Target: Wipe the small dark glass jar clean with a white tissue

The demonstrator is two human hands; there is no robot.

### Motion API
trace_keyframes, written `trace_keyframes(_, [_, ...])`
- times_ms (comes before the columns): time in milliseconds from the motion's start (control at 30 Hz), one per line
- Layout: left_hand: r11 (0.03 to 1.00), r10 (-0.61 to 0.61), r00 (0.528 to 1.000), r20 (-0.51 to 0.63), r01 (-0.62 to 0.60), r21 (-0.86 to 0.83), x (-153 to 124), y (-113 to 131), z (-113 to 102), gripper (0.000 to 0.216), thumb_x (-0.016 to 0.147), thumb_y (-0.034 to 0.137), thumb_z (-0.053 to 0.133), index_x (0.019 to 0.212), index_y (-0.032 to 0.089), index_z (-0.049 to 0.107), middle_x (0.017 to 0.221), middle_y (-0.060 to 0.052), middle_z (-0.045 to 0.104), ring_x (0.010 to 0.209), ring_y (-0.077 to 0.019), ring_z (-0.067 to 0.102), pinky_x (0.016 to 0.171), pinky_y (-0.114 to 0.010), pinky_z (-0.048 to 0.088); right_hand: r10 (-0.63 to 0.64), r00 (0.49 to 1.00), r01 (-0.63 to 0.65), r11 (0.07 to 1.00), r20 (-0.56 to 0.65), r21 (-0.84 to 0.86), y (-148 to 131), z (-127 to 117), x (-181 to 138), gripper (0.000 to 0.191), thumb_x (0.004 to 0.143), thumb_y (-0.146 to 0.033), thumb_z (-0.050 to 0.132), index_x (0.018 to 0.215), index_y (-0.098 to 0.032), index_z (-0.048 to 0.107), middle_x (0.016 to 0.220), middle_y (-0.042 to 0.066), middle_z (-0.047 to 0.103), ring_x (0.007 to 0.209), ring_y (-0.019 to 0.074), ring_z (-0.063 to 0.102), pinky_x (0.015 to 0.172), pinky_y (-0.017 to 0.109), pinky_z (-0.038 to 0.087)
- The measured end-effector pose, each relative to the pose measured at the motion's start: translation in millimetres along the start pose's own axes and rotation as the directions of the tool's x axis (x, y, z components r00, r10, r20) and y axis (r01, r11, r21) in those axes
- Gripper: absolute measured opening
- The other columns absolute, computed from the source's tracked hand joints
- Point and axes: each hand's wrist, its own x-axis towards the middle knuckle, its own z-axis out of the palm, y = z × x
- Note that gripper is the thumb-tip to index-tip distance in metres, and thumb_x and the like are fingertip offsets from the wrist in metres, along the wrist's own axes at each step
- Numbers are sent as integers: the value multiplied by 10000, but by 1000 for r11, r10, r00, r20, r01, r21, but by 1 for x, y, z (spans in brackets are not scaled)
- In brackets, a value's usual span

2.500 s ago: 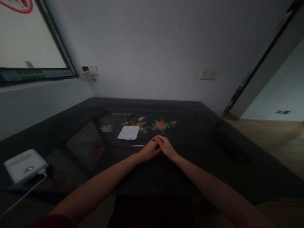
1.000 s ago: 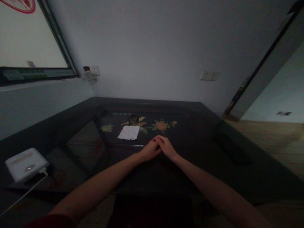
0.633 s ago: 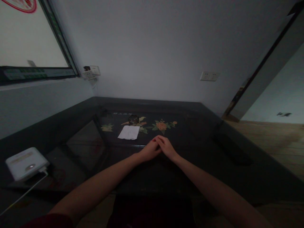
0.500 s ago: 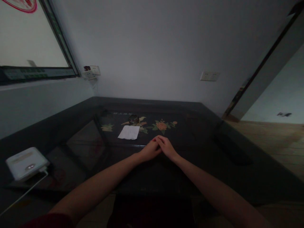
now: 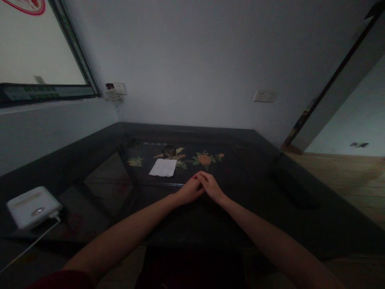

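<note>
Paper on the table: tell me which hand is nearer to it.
Left. The left hand is to the right of the paper and nearer the wearer, not touching it; the right hand is farther right, against the left.

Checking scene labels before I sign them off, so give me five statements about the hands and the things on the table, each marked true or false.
1. The left hand touches the right hand. True.
2. The paper lies on the table. True.
3. The right hand touches the paper. False: the paper lies apart from it.
4. A cable is plugged into the white box. True.
5. The white box is right of the paper. False: it is to the left.
</note>
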Motion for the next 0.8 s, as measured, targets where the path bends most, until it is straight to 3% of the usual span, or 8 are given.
trace_keyframes(800, [1000, -1, 1000, 0, 1, 13, 0, -2, 2, 254, 847, 145, 507, 1058, 98, 642, 1095, -151, 686, 1046, -242, 634, 936, -372, 492, 3, 1000, -3, 1000, 4, -2, 3, 0, 1, 282, 924, -350, 466, 823, -188, 675, 804, 36, 678, 813, 188, 625, 798, 295, 461])
